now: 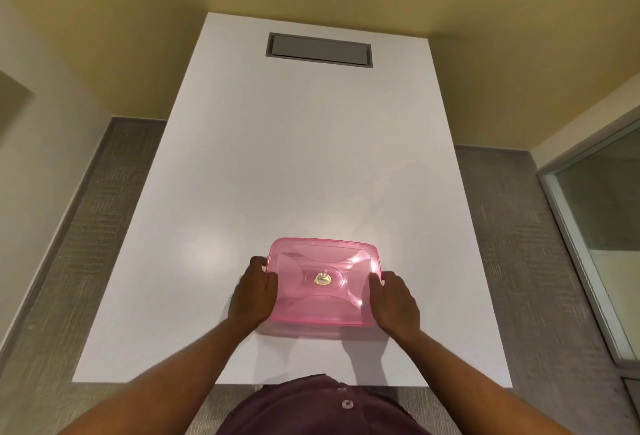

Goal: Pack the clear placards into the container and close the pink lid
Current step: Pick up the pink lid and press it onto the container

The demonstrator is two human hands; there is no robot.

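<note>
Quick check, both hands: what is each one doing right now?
Left hand: closed on the left edge of the pink lid, thumb on top.
Right hand: closed on the lid's right edge, thumb on top.

The lid (322, 282) is translucent pink with a small gold sticker (322, 278) at its centre. The worktop (311, 164) is plain white with a grey hatch (319, 50). The floor (104, 226) is grey with a woven texture, and the shirt (311, 407) is dark purple.

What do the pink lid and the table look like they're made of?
Pink lid: translucent glossy plastic, judging by light passing through it and bright glare spots on its moulded curves. Table: smooth white top, probably laminate, semi-matte with only soft reflections; the core material can't be told.
</note>
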